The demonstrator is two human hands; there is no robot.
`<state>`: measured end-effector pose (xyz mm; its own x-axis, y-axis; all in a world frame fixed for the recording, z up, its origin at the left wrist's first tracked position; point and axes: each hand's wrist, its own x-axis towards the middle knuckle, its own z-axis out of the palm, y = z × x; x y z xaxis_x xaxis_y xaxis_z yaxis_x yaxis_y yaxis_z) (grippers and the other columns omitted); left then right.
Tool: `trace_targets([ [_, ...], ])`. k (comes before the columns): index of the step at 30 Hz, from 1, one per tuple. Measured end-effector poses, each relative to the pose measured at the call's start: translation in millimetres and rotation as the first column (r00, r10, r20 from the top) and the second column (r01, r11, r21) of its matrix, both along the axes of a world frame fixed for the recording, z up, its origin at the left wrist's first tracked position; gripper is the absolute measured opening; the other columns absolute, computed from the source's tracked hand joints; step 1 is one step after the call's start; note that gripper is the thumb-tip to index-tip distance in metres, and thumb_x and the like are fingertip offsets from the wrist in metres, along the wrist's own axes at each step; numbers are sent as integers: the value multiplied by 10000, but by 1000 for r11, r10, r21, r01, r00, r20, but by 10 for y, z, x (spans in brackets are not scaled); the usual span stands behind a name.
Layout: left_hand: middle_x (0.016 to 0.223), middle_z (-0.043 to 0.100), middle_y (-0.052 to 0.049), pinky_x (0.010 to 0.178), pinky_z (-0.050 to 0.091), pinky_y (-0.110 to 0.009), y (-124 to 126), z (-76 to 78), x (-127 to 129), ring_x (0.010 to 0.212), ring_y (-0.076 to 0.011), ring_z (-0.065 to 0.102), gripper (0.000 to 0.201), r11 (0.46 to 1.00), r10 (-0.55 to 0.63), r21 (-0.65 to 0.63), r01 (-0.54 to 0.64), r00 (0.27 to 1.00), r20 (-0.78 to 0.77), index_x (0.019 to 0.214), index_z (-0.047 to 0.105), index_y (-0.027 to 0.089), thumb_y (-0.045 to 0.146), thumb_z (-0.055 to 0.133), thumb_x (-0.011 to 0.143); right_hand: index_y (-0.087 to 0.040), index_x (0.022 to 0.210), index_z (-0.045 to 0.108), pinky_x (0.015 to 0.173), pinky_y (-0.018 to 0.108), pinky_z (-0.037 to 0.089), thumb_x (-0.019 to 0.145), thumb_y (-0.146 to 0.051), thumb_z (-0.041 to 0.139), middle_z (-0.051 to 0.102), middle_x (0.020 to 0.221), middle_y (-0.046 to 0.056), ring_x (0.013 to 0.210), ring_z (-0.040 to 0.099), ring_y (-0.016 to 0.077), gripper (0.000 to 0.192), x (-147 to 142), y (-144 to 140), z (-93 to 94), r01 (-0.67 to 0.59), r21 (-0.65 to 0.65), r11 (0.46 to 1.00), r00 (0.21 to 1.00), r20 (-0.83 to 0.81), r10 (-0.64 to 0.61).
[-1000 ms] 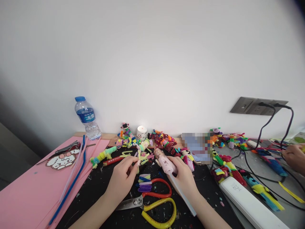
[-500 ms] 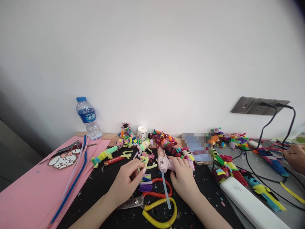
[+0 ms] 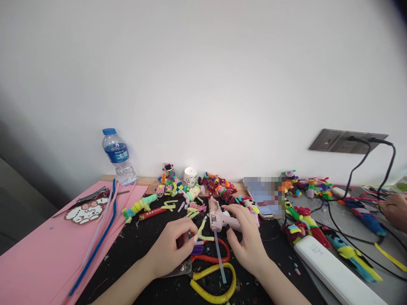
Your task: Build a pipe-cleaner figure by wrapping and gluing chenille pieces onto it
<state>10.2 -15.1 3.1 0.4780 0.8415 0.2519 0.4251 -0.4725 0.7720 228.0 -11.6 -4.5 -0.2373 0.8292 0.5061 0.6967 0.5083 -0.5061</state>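
My left hand [image 3: 173,246] is closed in a pinch on a short, bent yellow-green pipe cleaner piece [image 3: 201,234], which sticks out past the fingertips to the right. Beside it, a pale pink glue gun [image 3: 216,220] lies on the black mat, a clear glue stick [image 3: 219,256] jutting from its back end. My right hand [image 3: 247,237] is at the gun's handle, thumb and fingers apart around it, index fingertip near its top. Scissors with red and yellow handles [image 3: 233,281] lie below; my left hand partly covers them and a purple pipe cleaner bundle [image 3: 197,250].
Pipe cleaner figures [image 3: 219,184] line the back, around a white paper cup [image 3: 190,177]. A water bottle [image 3: 117,156] and pink sheets [image 3: 41,241] are left. Right are a phone [image 3: 265,203], a white power bank [image 3: 337,271], black cables [image 3: 352,169] and another person's hand [image 3: 394,209].
My left hand has moved slightly right and down, now with the yellow-green pipe cleaner piece raised in its fingers. My right hand's fingers have spread from the glue gun's handle; the gun shifted slightly.
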Motion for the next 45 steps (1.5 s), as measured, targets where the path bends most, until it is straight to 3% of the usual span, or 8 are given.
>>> trace_targets([
  [5, 700, 448, 11, 506, 354, -191, -30, 33, 15, 567, -104, 439, 117, 998, -56, -5, 56, 997, -46, 710, 469, 172, 97, 423, 787, -208, 1215, 426, 933, 419, 364, 742, -129, 434, 426, 1227, 101, 1132, 412, 272, 480, -21, -82, 26, -232, -36, 972, 970, -87, 229],
  [11, 705, 442, 13, 507, 348, -184, -40, 55, 31, 567, -96, 441, 127, 995, -95, 15, 97, 989, -110, 711, 462, 167, 58, 423, 765, -193, 1248, 398, 969, 427, 325, 692, -139, 509, 375, 1250, 107, 1155, 367, 276, 570, -43, -100, 45, -345, -56, 937, 936, -98, 339],
  [21, 725, 464, 11, 518, 345, -191, -53, 24, 45, 563, -92, 446, 140, 992, -109, 43, 116, 984, -144, 752, 491, 163, 41, 424, 766, -224, 1170, 485, 963, 349, 343, 651, -109, 606, 419, 1199, 77, 1123, 392, 235, 546, -141, -112, 53, -333, -134, 933, 941, 8, 338],
  [32, 710, 443, 16, 522, 336, -193, -41, 21, 52, 570, -95, 430, 135, 995, -87, 41, 94, 987, -136, 742, 481, 164, 47, 420, 769, -246, 1129, 511, 921, 341, 373, 717, -42, 548, 468, 1155, 64, 1086, 425, 212, 462, -141, -79, -7, -325, -60, 944, 943, 60, 329],
  [45, 713, 445, 10, 515, 347, -185, -39, 26, 58, 578, -98, 430, 123, 997, -80, 10, 82, 990, -112, 735, 471, 165, 78, 406, 792, -224, 1017, 551, 880, 328, 402, 747, -76, 589, 523, 1069, 54, 1019, 471, 196, 310, -139, -63, -24, -330, -54, 942, 944, -8, 330],
])
